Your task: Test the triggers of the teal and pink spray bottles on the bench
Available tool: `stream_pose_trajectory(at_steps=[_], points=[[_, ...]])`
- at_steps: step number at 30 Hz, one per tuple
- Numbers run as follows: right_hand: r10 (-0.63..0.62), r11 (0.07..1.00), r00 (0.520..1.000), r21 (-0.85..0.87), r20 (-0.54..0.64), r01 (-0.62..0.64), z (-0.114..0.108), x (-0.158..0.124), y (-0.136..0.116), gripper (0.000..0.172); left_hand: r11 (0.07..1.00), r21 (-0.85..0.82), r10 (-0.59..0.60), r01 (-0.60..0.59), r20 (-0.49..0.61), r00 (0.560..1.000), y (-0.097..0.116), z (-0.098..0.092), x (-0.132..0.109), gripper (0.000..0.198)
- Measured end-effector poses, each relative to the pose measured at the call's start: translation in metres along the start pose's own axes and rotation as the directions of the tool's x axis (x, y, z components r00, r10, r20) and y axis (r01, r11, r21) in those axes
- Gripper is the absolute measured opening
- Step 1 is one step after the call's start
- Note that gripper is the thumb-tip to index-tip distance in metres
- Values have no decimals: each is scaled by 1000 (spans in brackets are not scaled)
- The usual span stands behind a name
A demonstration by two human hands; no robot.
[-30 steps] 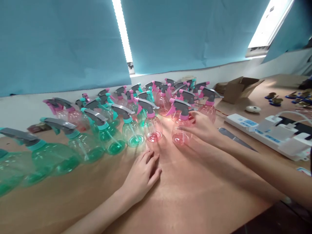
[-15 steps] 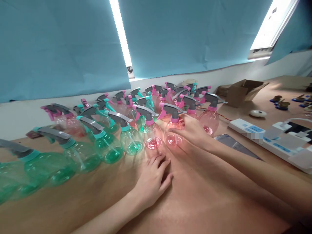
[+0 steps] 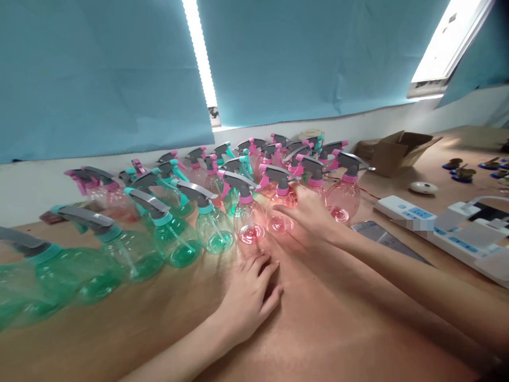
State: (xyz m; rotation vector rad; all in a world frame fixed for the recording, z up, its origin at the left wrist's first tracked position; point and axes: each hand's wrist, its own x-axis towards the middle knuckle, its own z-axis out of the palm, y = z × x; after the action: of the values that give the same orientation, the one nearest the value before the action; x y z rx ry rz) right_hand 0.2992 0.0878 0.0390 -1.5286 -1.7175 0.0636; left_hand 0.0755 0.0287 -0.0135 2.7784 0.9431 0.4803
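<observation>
My right hand [image 3: 308, 209] grips a pink spray bottle [image 3: 281, 224] from its right side, thumb in front and fingers around the back. The bottle stands upright, its grey and pink trigger head pointing left. My left hand [image 3: 250, 284] lies palm down on the table, fingers loosely spread and holding nothing. Just beyond its fingertips stands another pink spray bottle [image 3: 249, 220]. To the left of that, a green spray bottle [image 3: 214, 231] continues the front row. On the right, behind my right wrist, is one more pink spray bottle [image 3: 341, 199].
Several more green and pink spray bottles crowd behind and leftward, including a larger-looking green one [image 3: 75, 273]. Right of my arm lie a phone [image 3: 385, 241], a white power strip [image 3: 441, 233] and a white mouse [image 3: 423, 188]. An open cardboard box [image 3: 397, 154] stands farther back.
The pink bottle in my right hand has shifted slightly back and left, with the hand following. My left hand stays on the table. The view has moved a little.
</observation>
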Motion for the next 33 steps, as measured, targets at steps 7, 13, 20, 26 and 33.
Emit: stream_pose_trajectory(at_steps=[7,13,20,26,33], points=[[49,996,995,76,-86,-42,-32,-20,0,49,1000,-7,15,-15,-30,999,-4,5,-2,38],[184,972,971,-121,-151,-203,-69,-29,30,29,1000,-22,9,-9,4,1000,4,-5,3,33],[310,923,951,-243,10,-298,-59,-7,36,75,990,-138,37,-39,-18,999,23,5,22,31],[278,936,960,-235,35,-262,-45,3,42,74,985,-169,29,-33,-25,999,28,10,33,32],[235,956,970,-195,60,-220,-64,-26,35,66,966,-256,-41,22,-70,997,36,10,36,30]])
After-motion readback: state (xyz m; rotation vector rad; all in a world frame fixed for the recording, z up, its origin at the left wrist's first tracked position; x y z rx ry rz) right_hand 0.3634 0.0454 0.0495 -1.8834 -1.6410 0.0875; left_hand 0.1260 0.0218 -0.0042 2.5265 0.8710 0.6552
